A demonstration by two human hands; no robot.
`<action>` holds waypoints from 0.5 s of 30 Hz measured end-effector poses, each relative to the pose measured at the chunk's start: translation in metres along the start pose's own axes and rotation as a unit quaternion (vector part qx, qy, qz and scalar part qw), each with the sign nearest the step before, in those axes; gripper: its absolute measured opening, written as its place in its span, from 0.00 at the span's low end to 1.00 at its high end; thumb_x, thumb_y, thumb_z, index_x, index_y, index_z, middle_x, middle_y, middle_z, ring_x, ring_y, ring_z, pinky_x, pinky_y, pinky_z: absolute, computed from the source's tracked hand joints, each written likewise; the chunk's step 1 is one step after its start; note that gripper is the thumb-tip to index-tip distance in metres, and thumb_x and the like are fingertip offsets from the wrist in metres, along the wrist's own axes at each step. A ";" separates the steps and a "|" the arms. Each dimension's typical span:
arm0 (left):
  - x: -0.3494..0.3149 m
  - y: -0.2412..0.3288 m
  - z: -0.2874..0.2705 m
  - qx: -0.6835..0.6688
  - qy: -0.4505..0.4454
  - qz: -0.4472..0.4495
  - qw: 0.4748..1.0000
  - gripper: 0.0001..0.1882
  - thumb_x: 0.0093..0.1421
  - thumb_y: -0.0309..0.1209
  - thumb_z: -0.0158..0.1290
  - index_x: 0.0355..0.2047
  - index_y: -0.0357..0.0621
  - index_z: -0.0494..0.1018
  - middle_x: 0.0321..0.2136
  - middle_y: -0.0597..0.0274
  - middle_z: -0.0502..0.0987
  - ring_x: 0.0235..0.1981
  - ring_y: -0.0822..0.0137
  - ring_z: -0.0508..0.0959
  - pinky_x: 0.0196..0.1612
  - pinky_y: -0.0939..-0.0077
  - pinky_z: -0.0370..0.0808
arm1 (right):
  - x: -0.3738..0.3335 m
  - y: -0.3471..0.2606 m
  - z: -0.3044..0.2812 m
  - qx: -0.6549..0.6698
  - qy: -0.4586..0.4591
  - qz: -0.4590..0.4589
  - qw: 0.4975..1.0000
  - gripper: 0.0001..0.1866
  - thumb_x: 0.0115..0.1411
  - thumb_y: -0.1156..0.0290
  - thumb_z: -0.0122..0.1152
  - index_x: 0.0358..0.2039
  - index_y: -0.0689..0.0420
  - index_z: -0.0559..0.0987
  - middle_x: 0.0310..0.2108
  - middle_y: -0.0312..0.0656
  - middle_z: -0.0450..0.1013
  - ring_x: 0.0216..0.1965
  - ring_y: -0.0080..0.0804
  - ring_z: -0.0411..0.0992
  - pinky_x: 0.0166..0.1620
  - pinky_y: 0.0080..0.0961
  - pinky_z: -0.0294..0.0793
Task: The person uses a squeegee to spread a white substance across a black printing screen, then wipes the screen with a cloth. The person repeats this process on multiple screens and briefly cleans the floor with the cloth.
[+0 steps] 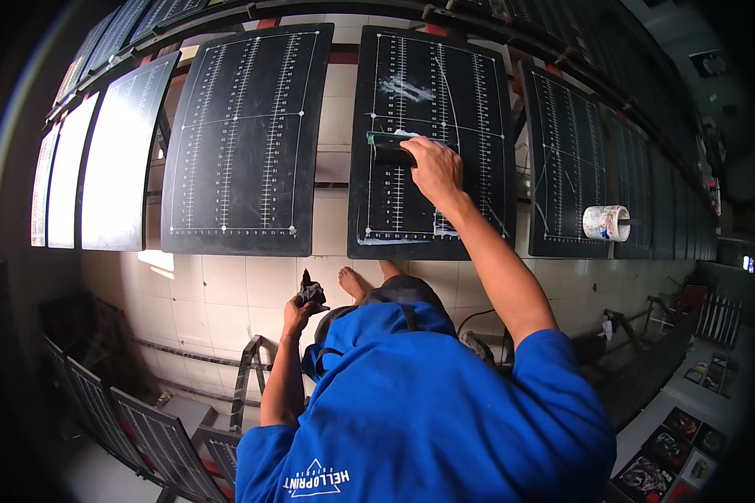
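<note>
My right hand [436,170] is closed around a black squeegee [390,153] with a green edge, which lies across the middle of a black board [369,189] marked with white ruler lines. A white smear [407,89] shows on the board's upper part, and a whitish streak runs along its near edge. Low on the left, away from the boards, my left hand [292,317] grips a crumpled dark rag [313,295].
Another marked black board [252,168] lies to the left, with glossy, light-reflecting panels [124,159] beyond it. On the right-hand board [562,168] stands a paint-stained white tub [604,223]. Metal rack bars [246,369] and more boards [164,436] are behind me.
</note>
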State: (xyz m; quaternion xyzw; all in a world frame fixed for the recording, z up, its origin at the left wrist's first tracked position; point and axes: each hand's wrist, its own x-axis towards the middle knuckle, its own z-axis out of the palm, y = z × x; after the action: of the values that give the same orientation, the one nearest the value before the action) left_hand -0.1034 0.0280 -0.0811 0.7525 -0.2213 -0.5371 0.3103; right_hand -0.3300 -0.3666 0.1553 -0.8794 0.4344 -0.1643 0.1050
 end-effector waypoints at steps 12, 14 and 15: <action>0.013 -0.030 0.011 0.048 -0.017 0.011 0.999 0.15 0.52 0.33 0.58 0.34 0.33 0.78 0.26 0.62 0.79 0.23 0.74 0.74 0.26 0.76 0.70 | -0.178 0.004 -0.054 -0.004 -0.055 0.063 0.997 0.23 0.46 0.83 0.58 0.45 0.51 0.80 0.45 0.34 0.77 0.47 0.37 0.75 0.48 0.34 0.74; 0.012 -0.021 0.014 0.079 -0.024 -0.003 0.997 0.15 0.51 0.34 0.59 0.30 0.31 0.75 0.23 0.53 0.78 0.25 0.66 0.76 0.28 0.70 0.72 | -0.180 0.030 -0.068 -0.009 -0.009 0.125 0.992 0.26 0.44 0.82 0.65 0.46 0.50 0.79 0.46 0.33 0.76 0.46 0.39 0.75 0.46 0.35 0.75; 0.011 -0.020 0.012 0.094 -0.022 -0.013 0.995 0.16 0.51 0.34 0.60 0.28 0.30 0.74 0.22 0.49 0.78 0.25 0.62 0.77 0.30 0.67 0.72 | -0.179 0.030 -0.073 -0.034 0.010 0.142 0.989 0.26 0.44 0.82 0.66 0.47 0.50 0.79 0.47 0.33 0.76 0.45 0.40 0.76 0.46 0.35 0.75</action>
State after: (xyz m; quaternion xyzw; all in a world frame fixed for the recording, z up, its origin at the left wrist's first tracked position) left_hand -0.1109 0.0322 -0.1046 0.7690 -0.2678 -0.5344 0.2265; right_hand -0.4815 -0.2448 0.1780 -0.8102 0.5611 -0.1421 0.0928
